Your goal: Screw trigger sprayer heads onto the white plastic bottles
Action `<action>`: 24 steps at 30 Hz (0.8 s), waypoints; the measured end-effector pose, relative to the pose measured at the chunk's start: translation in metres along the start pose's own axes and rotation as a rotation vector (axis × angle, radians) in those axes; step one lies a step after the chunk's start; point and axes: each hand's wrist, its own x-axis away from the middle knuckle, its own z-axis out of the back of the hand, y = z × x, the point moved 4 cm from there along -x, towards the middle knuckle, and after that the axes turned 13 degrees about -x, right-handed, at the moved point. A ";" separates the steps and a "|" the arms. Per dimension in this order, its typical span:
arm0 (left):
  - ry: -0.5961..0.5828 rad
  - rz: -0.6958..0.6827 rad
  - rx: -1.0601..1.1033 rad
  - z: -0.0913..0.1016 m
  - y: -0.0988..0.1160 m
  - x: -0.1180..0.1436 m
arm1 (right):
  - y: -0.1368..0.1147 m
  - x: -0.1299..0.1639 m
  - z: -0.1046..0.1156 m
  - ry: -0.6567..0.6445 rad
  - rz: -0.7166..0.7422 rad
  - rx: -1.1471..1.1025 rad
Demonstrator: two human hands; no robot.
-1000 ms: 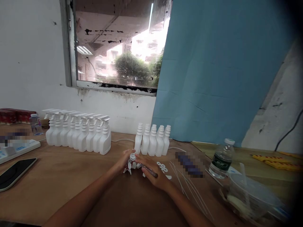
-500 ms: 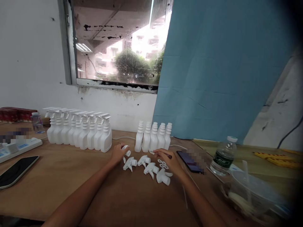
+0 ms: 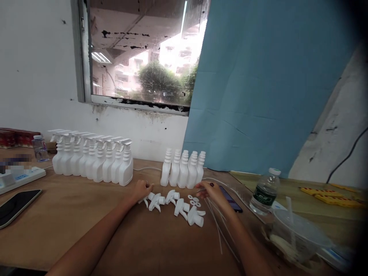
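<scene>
My left hand is closed, fingers curled over a white trigger spray head low at the tabletop; the grip is partly hidden. Several more spray heads lie to its right. My right hand is pinched just above the table, right of several small white washers. What its fingertips hold is too small to make out. Thin white tubes run from beneath this hand toward me. Behind the hands, several white bottles without heads stand in a row. At left, a longer row of bottles carries spray heads.
A phone lies partly behind my right hand, with a water bottle and a clear plastic bowl beyond. Leftward are another phone, a power strip and a small bottle. White cable crosses the table's back.
My left hand has lowered the spray head to the table beside the others. My right hand has moved right, from the foot of the headless bottles to the washers' right side, over the tubes.
</scene>
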 end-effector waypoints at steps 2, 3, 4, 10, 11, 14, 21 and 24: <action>-0.014 -0.055 0.036 0.001 0.007 0.003 | -0.005 0.003 -0.007 -0.037 0.041 -0.035; -0.020 -0.084 0.056 0.002 0.010 0.005 | -0.008 0.005 -0.013 -0.052 0.060 -0.053; -0.026 -0.111 0.076 0.003 0.013 0.007 | -0.012 0.006 -0.020 -0.077 0.077 -0.066; -0.050 -0.179 0.173 0.007 0.015 0.012 | -0.040 0.004 -0.106 -0.405 0.231 0.049; -0.051 -0.177 0.187 0.007 0.013 0.011 | -0.043 0.000 -0.124 -0.425 0.244 0.057; -0.047 -0.145 0.226 0.004 0.005 0.007 | -0.046 -0.021 -0.181 -0.432 0.274 0.086; -0.065 0.036 0.290 -0.007 -0.021 -0.005 | -0.050 -0.068 -0.305 -0.273 0.298 0.150; -0.043 0.130 0.333 -0.009 -0.029 -0.009 | -0.055 -0.075 -0.333 -0.186 0.290 0.158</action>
